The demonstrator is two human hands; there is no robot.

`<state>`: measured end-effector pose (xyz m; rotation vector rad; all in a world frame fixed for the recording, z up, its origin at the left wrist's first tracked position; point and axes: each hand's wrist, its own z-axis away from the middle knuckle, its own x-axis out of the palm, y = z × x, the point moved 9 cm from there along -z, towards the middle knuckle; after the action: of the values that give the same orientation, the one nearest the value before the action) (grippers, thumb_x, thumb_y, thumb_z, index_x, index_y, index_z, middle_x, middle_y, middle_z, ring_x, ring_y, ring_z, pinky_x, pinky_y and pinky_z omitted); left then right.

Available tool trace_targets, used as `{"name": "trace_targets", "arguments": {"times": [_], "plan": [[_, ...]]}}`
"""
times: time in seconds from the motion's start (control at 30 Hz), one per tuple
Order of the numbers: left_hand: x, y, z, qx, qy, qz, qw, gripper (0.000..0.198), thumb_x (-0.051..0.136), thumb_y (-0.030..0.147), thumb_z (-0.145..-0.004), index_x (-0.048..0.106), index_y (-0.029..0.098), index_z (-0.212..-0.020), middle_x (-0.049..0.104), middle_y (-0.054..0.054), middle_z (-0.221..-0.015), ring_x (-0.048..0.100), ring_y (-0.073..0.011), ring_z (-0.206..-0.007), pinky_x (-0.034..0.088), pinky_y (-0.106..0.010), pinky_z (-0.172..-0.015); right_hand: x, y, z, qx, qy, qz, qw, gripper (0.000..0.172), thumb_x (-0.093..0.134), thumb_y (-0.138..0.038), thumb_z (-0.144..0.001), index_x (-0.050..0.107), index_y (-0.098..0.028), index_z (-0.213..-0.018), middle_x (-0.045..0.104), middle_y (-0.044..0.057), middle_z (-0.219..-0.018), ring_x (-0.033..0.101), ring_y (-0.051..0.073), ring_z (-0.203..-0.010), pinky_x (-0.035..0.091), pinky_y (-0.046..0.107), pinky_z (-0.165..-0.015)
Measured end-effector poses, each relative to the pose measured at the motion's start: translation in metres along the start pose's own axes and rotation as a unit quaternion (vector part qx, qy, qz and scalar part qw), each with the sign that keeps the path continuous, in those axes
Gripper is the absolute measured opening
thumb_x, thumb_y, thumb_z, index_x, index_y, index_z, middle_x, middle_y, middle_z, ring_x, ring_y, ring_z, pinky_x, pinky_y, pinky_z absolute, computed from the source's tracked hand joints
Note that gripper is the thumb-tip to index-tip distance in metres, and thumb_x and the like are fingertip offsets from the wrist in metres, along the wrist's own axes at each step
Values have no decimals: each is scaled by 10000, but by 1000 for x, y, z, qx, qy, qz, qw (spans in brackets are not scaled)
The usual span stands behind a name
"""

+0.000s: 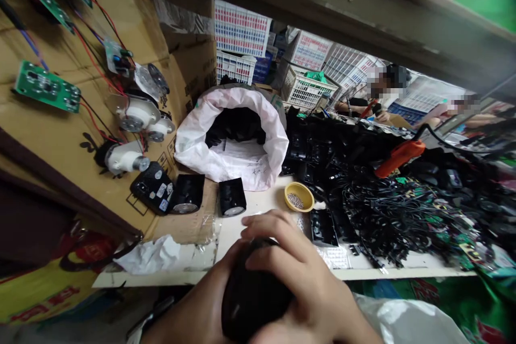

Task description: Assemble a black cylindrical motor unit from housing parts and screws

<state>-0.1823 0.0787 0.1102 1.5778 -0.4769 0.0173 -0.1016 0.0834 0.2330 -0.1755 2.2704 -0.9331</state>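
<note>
Both hands are wrapped round a smooth, dark, rounded casing (pixel 253 295) held in front of the table edge. My left hand (pixel 215 285) grips it from the left, mostly hidden behind it. On the other side, my right hand (pixel 310 274) curls its fingers over the top, with the thumb low in front. Just beyond lie black open housings (pixel 233 196) with round ends. A yellow bowl (pixel 299 191) of small metal screws stands past my right hand. Further back, a white woven sack (pixel 193 137) with a rolled rim has black parts inside.
At right lies a heap of black cables (pixel 371 209) and parts, with an orange power tool (pixel 399 158) above it. A cardboard wall (pixel 105 183) at left carries circuit boards (pixel 47 86) and wired motors. Crumpled paper (pixel 151 255) lies near the front edge. Other people (pixel 387 91) sit beyond.
</note>
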Motion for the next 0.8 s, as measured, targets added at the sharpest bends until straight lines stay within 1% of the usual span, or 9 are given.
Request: {"name": "trace_targets", "arguments": {"times": [0.1, 0.2, 0.3, 0.4, 0.53, 0.57, 0.63, 0.7, 0.8], "plan": [[4, 3, 6, 8, -48, -27, 998, 592, 836, 243, -611, 643, 281, -1169, 622, -13, -1115, 558, -317, -1150, 479, -393, -1014, 9, -1, -3, -32, -38, -4, 999, 368, 690, -565, -816, 618, -205, -790, 613, 80, -861, 619, 214, -842, 531, 334, -755], [8, 17, 15, 36, -104, -65, 992, 811, 792, 212, -645, 479, 328, -1385, 591, -37, -1251, 568, -314, -1144, 496, -411, -996, 14, 4, -1, -28, -19, -17, 999, 349, 681, -501, -848, 589, -206, -686, 562, 55, -787, 603, 182, -772, 528, 295, -677], [4, 25, 18, 49, -98, -130, 985, 697, 776, 251, -669, 558, 344, -1324, 589, -38, -1295, 518, -347, -1217, 416, -449, -1075, 20, 6, 2, -24, 7, -25, 999, 365, 683, -438, -864, 550, -192, -629, 549, 47, -759, 601, 170, -750, 509, 275, -641], [2, 13, 12, -15, -88, -175, 980, 588, 803, 344, -666, 642, 354, -1231, 584, -22, -1325, 460, -364, -1271, 308, -481, -1139, 27, 13, 1, -3, 5, -30, 1000, 368, 676, -420, -874, 547, -173, -635, 574, 51, -744, 594, 156, -699, 467, 258, -593], [2, -14, 1, -87, -68, -32, 993, 664, 789, 357, -666, 583, 299, -1295, 621, -24, -1220, 520, -300, -1171, 410, -423, -1029, 20, 68, -1, 120, -35, 37, 991, 391, 465, -474, -983, 632, -172, -798, 652, 61, -839, 627, 155, -782, 494, 259, -698], [-1, -23, 0, -99, -50, 33, 993, 659, 787, 351, -650, 590, 280, -1274, 643, -21, -1142, 558, -274, -1090, 455, -386, -948, 9, 95, 2, 188, -39, 106, 976, 388, 402, -438, -1012, 644, -175, -862, 666, 65, -902, 633, 154, -841, 495, 259, -753], [-10, -50, -1, -140, -4, 140, 980, 620, 783, 341, -624, 613, 248, -1213, 661, -13, -981, 601, -219, -896, 494, -312, -750, -27, 155, 18, 343, -35, 270, 899, 325, 375, -338, -1030, 646, -169, -970, 667, 84, -1009, 624, 164, -935, 477, 279, -834], [-20, -76, -2, -156, 35, 201, 966, 525, 772, 351, -626, 650, 206, -1115, 660, -25, -883, 609, -198, -770, 487, -285, -628, -58, 203, 35, 434, -34, 340, 834, 285, 428, -243, -1001, 651, -114, -880, 663, 132, -943, 622, 210, -911, 470, 363, -851], [-32, -105, -6, -146, 71, 239, 957, 499, 762, 377, -641, 655, 183, -1089, 674, -54, -850, 638, -218, -742, 504, -299, -608, -78, 257, 56, 502, -80, 382, 771, 210, 565, -321, -958, 649, -131, -925, 661, 68, -967, 623, 202, -944, 477, 425, -912]]}}
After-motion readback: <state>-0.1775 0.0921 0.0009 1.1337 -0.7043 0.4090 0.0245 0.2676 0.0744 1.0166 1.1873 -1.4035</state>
